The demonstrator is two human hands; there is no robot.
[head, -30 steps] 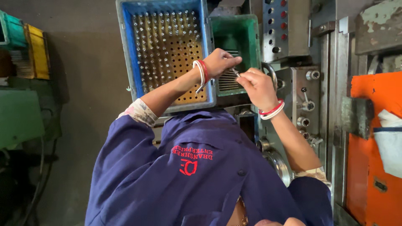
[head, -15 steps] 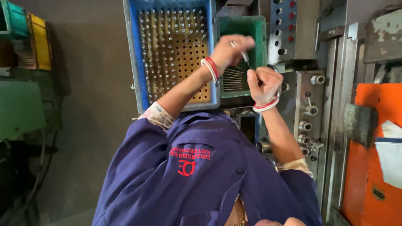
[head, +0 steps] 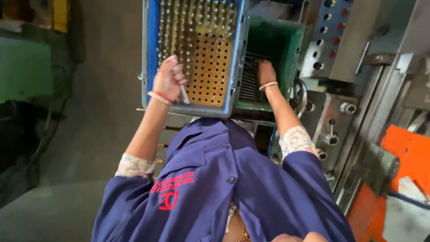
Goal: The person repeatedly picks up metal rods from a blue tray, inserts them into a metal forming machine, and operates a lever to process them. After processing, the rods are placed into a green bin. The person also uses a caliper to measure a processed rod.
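Metal pin (head: 184, 94) held upright in the left hand (head: 168, 80) over the blue crate's pegboard (head: 210, 67).

Head view: the pin's long axis points down at the near rows of holes; the left hand pinches it. The right hand (head: 266, 72) reaches into the green bin (head: 273, 45) of rods just beside, fingers hidden, grip unclear. Grey machinery stands right, concrete floor left.

Red emblem (head: 172, 193) printed on the blue coat's chest (no packages, screens).

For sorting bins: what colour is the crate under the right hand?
Green crate, head view; right hand inside.
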